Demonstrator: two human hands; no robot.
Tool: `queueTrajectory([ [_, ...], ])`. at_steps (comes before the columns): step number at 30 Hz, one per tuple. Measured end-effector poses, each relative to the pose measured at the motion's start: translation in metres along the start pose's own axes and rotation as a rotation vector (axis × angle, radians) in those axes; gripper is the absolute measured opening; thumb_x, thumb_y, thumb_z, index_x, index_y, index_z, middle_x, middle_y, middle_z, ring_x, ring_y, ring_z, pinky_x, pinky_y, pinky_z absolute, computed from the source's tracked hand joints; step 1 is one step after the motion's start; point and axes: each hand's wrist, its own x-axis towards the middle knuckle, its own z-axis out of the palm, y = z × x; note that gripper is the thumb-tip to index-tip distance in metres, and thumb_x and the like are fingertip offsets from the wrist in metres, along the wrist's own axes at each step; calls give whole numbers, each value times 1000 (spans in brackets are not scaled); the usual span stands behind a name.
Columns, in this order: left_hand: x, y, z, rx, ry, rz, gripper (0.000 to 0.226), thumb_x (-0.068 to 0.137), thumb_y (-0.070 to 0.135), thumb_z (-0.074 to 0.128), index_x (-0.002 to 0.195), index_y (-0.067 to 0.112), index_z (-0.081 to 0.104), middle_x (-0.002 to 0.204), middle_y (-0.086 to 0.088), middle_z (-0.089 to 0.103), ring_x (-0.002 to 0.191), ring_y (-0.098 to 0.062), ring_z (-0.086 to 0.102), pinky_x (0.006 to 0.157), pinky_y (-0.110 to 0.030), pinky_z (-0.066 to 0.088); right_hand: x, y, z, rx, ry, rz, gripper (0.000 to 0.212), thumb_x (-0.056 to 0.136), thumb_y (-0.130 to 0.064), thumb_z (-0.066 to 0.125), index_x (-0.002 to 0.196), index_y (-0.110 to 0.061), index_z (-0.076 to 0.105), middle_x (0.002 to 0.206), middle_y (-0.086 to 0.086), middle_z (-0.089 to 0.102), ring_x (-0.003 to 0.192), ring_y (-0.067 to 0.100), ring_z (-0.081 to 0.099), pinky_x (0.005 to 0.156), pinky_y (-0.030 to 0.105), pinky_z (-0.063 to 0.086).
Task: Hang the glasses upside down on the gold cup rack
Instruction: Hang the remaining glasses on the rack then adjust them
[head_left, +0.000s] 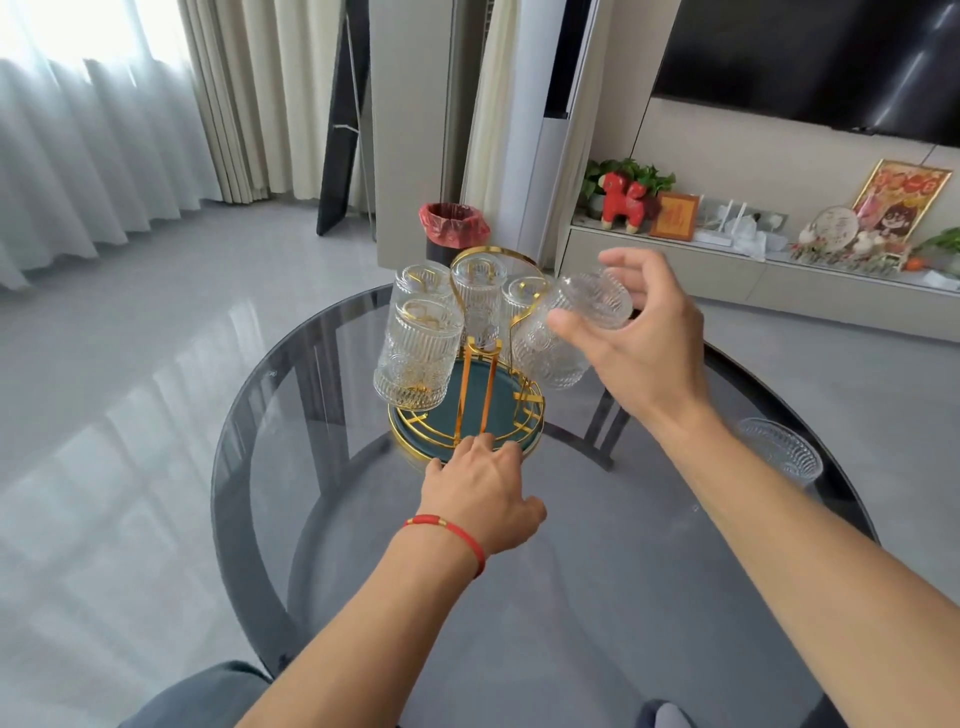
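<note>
Your right hand (641, 332) gripping a tilted glass (574, 332) beside the gold rack (475, 379), your left hand (480, 488) fingers spread, steadying its base on the bench (597, 597)

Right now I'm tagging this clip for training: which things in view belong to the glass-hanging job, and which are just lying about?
Part of the job:
- gold cup rack with four glasses hung on it
- glass held by the right hand
- left hand at the rack's base
- spare glass on the table

Just lying about:
- bin with red liner
- red horse figure
- framed pictures
</note>
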Motion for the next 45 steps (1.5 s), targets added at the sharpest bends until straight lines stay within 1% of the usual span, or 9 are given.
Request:
queueTrajectory([
  [9, 2, -4, 5, 59, 21, 28, 50, 96, 46, 59, 138, 18, 54, 140, -7, 50, 133, -27, 45, 104, -52, 45, -7, 18, 37, -131, -150, -39, 68, 73, -37, 91, 129, -21, 54, 132, 3, 60, 122, 15, 55, 94, 20, 35],
  [17, 4, -4, 9, 78, 58, 34, 48, 96, 45, 59, 137, 19, 55, 139, -6, 53, 132, -27, 48, 103, -52, 48, -13, 29, 34, -170, -229, -37, 73, 81, -40, 86, 138, -21, 43, 140, 4, 54, 127, 16, 51, 93, 24, 35],
  [21, 4, 2, 8, -69, 210, 79, 38, 96, 35, 59, 131, 19, 62, 131, -5, 64, 122, -26, 59, 98, -45, 54, -29, 36, 25, -130, -257, -75, 66, 95, -36, 73, 147, -17, 38, 149, 5, 50, 136, 16, 48, 103, 23, 36],
  [26, -5, 20, 3, -380, 433, 337, 27, 91, 19, 66, 117, 21, 72, 120, -1, 73, 109, -20, 67, 95, -36, 56, -71, 68, -18, -143, -187, -50, 48, 96, -17, 67, 140, -14, 48, 138, 4, 55, 129, 18, 54, 109, 32, 42],
  [31, -16, 31, 24, -335, 411, 415, 40, 92, 16, 67, 131, 22, 65, 131, -1, 67, 121, -20, 62, 103, -33, 51, -93, 99, -64, -401, -108, -58, 44, 82, -4, 76, 124, -12, 64, 132, 9, 58, 128, 32, 51, 112, 43, 35],
  [33, -20, 34, 33, -311, 376, 424, 43, 94, 16, 67, 136, 22, 62, 135, -1, 65, 124, -20, 60, 105, -34, 50, -83, 108, -77, -413, 12, 47, 49, 81, -9, 79, 128, -13, 63, 139, 13, 54, 135, 33, 43, 113, 41, 28],
  [36, -22, 37, 37, -305, 365, 436, 44, 93, 16, 67, 136, 22, 60, 132, -1, 66, 120, -20, 61, 102, -31, 50, -71, 123, -88, -358, 116, 346, 78, 80, -21, 82, 148, -15, 45, 152, 18, 38, 143, 37, 31, 116, 44, 27],
  [40, -24, 35, 38, -345, 373, 398, 43, 93, 15, 67, 135, 21, 61, 126, -1, 67, 113, -17, 63, 97, -31, 55, -72, 146, -89, -153, 88, 650, 110, 80, -22, 85, 163, -20, 13, 160, 15, 32, 142, 33, 42, 106, 40, 38],
  [45, -24, 33, 38, -389, 345, 371, 46, 91, 14, 73, 134, 22, 61, 123, 1, 68, 107, -13, 63, 93, -33, 58, -77, 141, -93, -169, 29, 550, 106, 73, -23, 87, 157, -33, 23, 145, 5, 55, 130, 25, 53, 103, 42, 46],
])
